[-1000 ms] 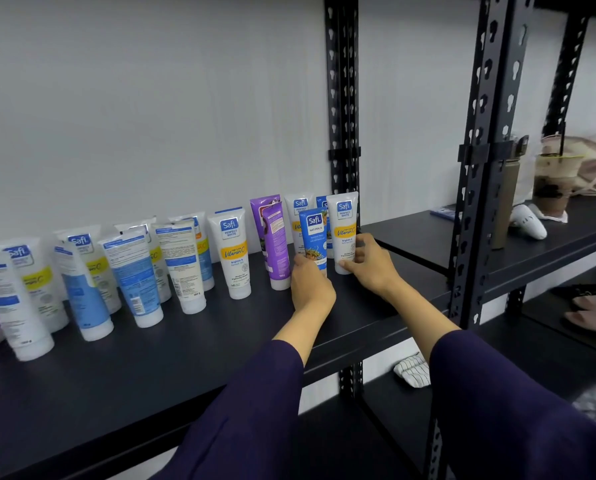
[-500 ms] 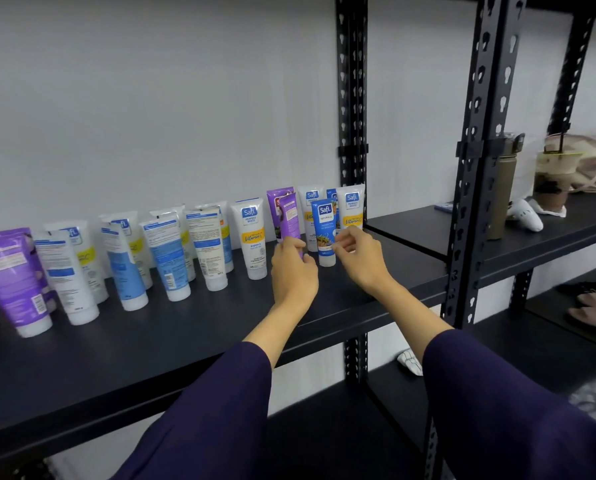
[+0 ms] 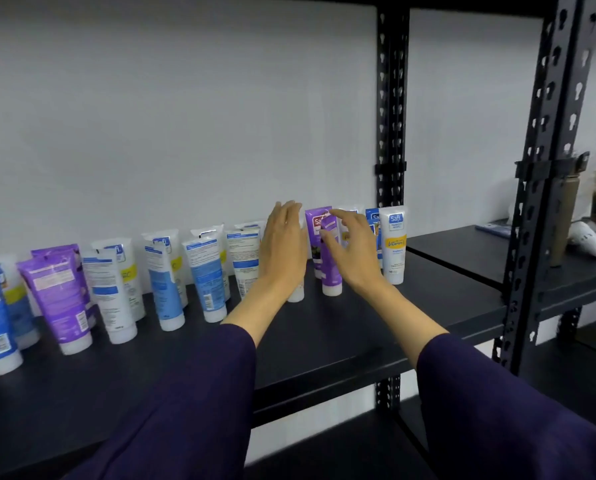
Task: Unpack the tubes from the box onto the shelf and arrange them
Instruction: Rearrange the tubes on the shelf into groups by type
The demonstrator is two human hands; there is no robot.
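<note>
Head view: black shelf [image 3: 324,348] carrying a row of upright tubes [image 3: 165,282] along the white wall, white, blue and purple. Purple tube [image 3: 331,258] standing between both hands, partly screened by them. White tube with yellow band [image 3: 393,244] beside the black upright post [image 3: 391,109]. Left hand [image 3: 284,247] flat, fingers straight, holding nothing. Right hand [image 3: 353,251] spread, fingertip at the purple tube's top; grip on it unclear.

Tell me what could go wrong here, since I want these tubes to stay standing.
The tubes stand on their caps, packed close in two rows. The right hand reaches around the front purple tube; a nudge there could tip it into the tubes behind. The left hand hovers open over a white tube and may knock it forward. One fall could probably topple neighbours along the shelf.
</note>
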